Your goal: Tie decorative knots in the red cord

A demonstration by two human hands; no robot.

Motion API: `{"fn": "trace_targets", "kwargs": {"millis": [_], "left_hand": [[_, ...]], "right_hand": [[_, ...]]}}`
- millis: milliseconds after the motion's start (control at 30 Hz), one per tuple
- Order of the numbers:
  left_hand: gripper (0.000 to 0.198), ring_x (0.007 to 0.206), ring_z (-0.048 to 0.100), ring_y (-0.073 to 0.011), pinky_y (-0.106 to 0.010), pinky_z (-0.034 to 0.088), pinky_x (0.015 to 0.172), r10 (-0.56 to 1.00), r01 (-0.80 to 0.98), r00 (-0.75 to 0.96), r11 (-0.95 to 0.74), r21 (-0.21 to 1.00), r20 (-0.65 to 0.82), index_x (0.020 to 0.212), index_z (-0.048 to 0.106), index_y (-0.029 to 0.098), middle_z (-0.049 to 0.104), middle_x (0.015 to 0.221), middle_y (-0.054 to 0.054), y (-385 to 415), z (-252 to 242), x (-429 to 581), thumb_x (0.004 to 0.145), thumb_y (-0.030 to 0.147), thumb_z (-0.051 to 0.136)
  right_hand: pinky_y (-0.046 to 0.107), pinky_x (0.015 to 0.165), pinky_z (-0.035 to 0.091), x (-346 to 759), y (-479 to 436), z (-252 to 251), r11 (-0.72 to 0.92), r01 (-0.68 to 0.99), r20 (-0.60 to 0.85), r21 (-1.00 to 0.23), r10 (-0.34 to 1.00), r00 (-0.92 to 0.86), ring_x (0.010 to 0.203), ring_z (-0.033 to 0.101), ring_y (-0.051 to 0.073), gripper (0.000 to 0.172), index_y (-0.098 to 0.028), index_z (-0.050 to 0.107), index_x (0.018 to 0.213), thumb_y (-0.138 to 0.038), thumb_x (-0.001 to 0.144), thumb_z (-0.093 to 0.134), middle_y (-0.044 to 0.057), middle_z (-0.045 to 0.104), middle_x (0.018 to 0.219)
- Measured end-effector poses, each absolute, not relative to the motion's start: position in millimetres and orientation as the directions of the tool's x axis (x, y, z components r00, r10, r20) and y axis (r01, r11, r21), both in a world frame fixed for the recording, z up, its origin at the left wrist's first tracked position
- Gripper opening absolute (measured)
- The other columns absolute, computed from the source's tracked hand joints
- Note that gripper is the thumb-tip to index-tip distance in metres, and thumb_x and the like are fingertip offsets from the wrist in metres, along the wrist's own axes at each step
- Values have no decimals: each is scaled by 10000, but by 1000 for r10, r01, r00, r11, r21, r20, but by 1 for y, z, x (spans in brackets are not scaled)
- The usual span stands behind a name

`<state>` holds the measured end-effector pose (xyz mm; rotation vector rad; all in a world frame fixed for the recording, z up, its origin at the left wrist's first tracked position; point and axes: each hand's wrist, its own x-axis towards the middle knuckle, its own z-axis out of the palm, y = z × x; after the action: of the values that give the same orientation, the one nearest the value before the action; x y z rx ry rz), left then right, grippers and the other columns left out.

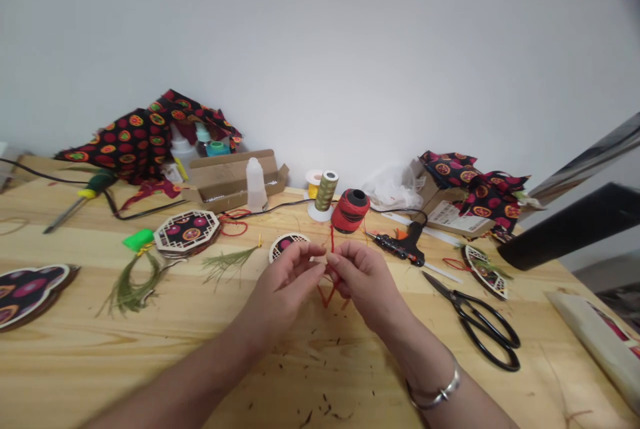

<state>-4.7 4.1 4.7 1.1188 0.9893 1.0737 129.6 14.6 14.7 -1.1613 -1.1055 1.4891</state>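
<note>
My left hand [293,279] and my right hand [363,279] meet over the middle of the table, fingertips almost touching. Between them runs a thin red cord [333,239], pinched by the right thumb and fingers. The left thumb and forefinger close in on the same cord, their exact grip partly hidden. A small loop of it hangs below the fingers. Just behind stands a red spool of cord [351,211]. A rounded wooden piece with patterned fabric [287,242] lies partly hidden behind my left hand.
Black-handled scissors [483,322] and a glue gun [405,242] lie to the right. At left are an octagonal fabric ornament [187,232], green tassels [133,282] and a screwdriver [80,199]. A cardboard box [225,182], white bottle [256,186] and olive thread spool [327,190] line the wall.
</note>
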Motion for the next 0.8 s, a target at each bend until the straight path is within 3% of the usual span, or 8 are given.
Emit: {"fn": "trace_targets", "kwargs": {"millis": [133,267,567,800], "left_hand": [[210,640,563,-129,-250,445,617,952,-65,280,149,987,-125,948,608,193,627,751,1,3,8,-6,776,309,573],[188,490,404,-65,-192,316,469,963,-16,210,175,984,-168,862,665,189,569,640,33,4,9,-8,744,322,606],[150,470,330,-48,-187,242,451,948,-134,200,276,952,-247,730,692,164,537,593,34,8,7,-6,682,302,659],[166,448,305,-42,-195,195,418,913,-229,264,373,899,-311,731,703,157,577,638,6,9,4,-8,664,308,686]], "right_hand": [[181,376,239,130,14,13,-131,-50,-123,-990,984,-131,387,342,44,167,-164,487,606,-262,706,579,-72,447,463],[188,386,256,132,15,11,-91,6,-91,-996,987,-134,394,344,50,156,-169,491,621,-260,723,565,-75,442,464],[185,383,244,133,16,6,-78,19,-80,-997,986,-148,399,339,50,143,-170,495,639,-255,728,567,-73,447,471],[187,385,248,133,15,10,-93,18,-95,-995,985,-147,408,335,53,162,-168,504,631,-276,720,583,-61,450,479]]}}
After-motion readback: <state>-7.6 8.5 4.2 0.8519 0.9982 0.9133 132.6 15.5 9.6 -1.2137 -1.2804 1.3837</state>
